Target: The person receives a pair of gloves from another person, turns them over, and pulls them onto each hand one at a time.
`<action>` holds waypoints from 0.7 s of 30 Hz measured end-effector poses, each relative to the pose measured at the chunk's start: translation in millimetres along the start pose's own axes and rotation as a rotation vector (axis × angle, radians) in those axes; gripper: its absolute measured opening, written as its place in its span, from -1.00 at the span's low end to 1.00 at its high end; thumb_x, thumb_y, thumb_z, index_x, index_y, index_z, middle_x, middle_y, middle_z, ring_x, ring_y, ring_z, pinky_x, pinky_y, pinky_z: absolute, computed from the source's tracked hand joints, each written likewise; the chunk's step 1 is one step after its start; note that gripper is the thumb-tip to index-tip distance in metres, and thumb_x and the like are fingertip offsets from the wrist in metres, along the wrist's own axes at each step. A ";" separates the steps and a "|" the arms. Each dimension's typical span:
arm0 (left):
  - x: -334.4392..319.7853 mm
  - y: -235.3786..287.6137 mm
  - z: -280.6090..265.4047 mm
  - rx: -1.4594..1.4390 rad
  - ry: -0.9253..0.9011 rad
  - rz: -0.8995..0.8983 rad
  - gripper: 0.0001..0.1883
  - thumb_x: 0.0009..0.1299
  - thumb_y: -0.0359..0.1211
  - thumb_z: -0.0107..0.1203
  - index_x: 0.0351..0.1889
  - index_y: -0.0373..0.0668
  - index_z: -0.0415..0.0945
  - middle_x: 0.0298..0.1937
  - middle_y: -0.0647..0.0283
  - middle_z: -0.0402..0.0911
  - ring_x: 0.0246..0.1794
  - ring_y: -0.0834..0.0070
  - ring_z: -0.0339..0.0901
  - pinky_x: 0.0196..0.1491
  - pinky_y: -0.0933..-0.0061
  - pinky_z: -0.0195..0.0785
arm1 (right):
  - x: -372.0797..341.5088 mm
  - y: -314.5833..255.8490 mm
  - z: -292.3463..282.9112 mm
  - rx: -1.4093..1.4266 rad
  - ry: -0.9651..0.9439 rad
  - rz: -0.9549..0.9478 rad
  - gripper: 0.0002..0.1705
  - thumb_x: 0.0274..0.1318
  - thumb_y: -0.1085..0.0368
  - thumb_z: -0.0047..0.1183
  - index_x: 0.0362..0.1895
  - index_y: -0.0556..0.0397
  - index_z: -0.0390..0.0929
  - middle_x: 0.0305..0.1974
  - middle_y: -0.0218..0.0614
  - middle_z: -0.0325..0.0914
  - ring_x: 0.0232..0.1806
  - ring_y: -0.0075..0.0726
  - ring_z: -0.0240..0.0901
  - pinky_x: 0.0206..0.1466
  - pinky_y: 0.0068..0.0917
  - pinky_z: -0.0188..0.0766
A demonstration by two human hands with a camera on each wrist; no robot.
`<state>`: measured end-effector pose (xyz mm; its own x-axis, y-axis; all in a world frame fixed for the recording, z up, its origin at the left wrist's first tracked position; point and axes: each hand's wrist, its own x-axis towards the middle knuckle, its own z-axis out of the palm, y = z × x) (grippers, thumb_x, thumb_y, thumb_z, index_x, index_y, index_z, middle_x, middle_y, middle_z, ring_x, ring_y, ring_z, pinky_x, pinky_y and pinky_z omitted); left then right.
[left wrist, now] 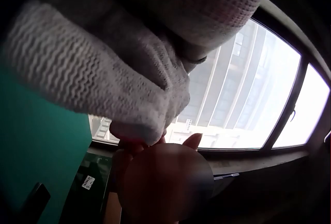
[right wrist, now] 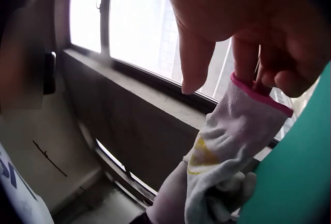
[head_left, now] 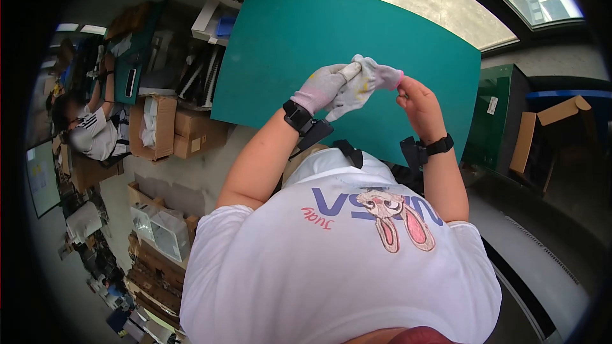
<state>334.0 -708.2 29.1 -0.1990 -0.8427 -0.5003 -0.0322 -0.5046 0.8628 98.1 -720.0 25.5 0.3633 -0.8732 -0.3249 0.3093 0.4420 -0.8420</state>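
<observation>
White shirt (head_left: 331,280) cloth filled the near part of my head feed, with a printed rabbit (head_left: 382,204) right of centre. Farther out, above the green counter (head_left: 274,44), I had the loose glove (head_left: 370,86) in sight, lifted between the two hands, its mouth toward the right and its limp far end drooping to the near left. The gloved left hand (head_left: 322,86) held its body, fingers curled round the knit. The bare right hand (head_left: 421,103) was at the pink cuff (right wrist: 261,99), fingers reaching to the opening; I could not tell whether they gripped the rim or merely touched it.

I judged the loose glove light, soft and stretchy, unlikely to break and not very slippery, since knit drags against skin. Its weak point was floppiness: pushed on, it would probably fold rather than hold its shape. I reckoned the best hold was the banded rim, thumb inside and fingers outside, with the other hand steadying the body near the yellow patch (right wrist: 202,152). Gripping the drooping end alone would have let the mouth sag.
</observation>
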 end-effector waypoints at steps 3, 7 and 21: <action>1.8 -9.3 1.9 -0.016 -0.076 0.027 -0.56 0.51 -0.06 -0.09 0.02 -0.24 0.52 -0.18 0.33 0.61 -0.27 0.64 0.52 -0.16 0.60 0.41 | -13.9 -3.4 18.1 -0.433 0.102 -0.127 -0.77 0.17 0.23 0.18 -0.18 0.11 0.65 -0.35 -0.56 0.53 -0.29 -0.73 0.37 -0.24 -0.73 0.28; -4.4 -8.5 1.3 -0.005 -0.075 0.034 -0.59 0.49 -0.07 -0.06 0.00 -0.24 0.52 -0.18 0.33 0.60 -0.25 0.65 0.51 -0.15 0.59 0.40 | -20.2 -9.0 23.1 -0.323 0.227 -0.249 -0.80 0.16 0.27 0.19 -0.24 0.14 0.67 -0.39 -0.53 0.57 -0.33 -0.69 0.41 -0.27 -0.71 0.31; -15.5 -7.3 -8.3 -0.270 -0.145 0.090 -0.51 0.51 -0.02 -0.12 0.05 -0.28 0.50 -0.12 0.27 0.58 -0.13 0.54 0.50 -0.03 0.52 0.39 | -29.2 -14.7 7.5 -0.331 0.196 -0.336 -0.82 0.17 0.26 0.17 -0.24 0.12 0.64 -0.35 -0.49 0.56 -0.33 -0.66 0.40 -0.23 -0.71 0.29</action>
<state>345.4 -693.0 29.9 -0.3270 -0.8607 -0.3902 0.2491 -0.4768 0.8430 89.5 -699.5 50.5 0.1104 -0.9920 -0.0610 0.0747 0.0694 -0.9948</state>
